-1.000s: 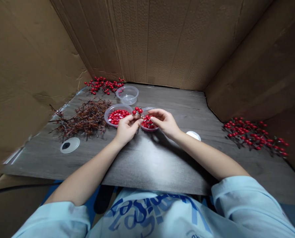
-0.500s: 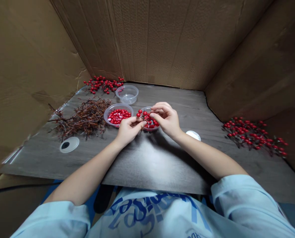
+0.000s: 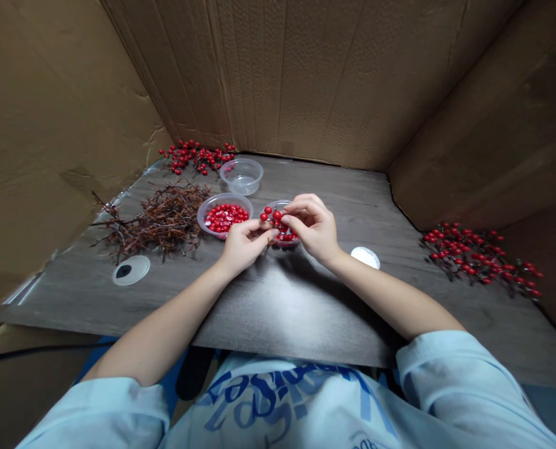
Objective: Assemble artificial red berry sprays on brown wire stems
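Listing, from the fingertips outward: one red berry sprig [image 3: 271,216], held over a clear plastic bowl [image 3: 282,202] of loose red berries. Left hand [image 3: 246,247]: thumb and forefinger closed narrowly on the sprig's thin stem, below its berries. Right hand [image 3: 312,227]: fingers [image 3: 292,215] curled and narrowly closed at the berries, the tips just beside the left hand's. (Exactly which fingertip touched which berry was hidden by the fingers themselves.)

Just left of the fingers stood a second clear plastic bowl [image 3: 224,195], filled with red berries and pale bits. Beyond the fingers, farther from the person, sat an empty clear plastic cup [image 3: 241,176], with a spray of red berries [image 3: 196,157] behind it. Well left of the fingers lay a heap of bare brown twigs [image 3: 151,221], and nearer the person a clear round lid [image 3: 131,270] with a black spot. Right of the fingers were a small white disc [image 3: 365,257] and, well apart, another spray of red berries [image 3: 478,260]. All of it rested on a dark wood-grain board [image 3: 278,299], walled by brown cardboard [image 3: 287,75].
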`<action>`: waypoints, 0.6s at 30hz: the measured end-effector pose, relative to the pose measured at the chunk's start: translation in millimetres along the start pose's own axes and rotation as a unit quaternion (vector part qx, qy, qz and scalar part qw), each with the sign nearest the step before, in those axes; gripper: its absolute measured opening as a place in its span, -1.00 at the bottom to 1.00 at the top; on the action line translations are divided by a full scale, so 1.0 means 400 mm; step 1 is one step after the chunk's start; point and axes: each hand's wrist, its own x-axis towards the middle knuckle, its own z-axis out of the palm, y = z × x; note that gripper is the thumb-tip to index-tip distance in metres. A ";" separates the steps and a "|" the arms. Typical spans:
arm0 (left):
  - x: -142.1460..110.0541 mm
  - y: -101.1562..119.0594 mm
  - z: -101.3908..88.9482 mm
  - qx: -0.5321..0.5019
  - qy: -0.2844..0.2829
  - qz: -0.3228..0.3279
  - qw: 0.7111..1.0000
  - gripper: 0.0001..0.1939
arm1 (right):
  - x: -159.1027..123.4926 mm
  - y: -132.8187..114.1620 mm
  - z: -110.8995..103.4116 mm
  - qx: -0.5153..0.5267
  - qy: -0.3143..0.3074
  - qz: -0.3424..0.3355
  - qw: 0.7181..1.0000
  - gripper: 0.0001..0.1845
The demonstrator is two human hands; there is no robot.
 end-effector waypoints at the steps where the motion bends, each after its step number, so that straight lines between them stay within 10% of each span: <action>1: 0.000 0.001 0.000 -0.003 0.002 -0.002 1.000 -0.86 | -0.001 0.000 0.000 -0.009 0.002 -0.006 1.000 -0.95; 18: 0.002 -0.005 -0.005 0.009 0.016 0.011 1.000 -0.83 | -0.016 -0.007 -0.008 -0.094 -0.030 -0.055 0.994 -0.89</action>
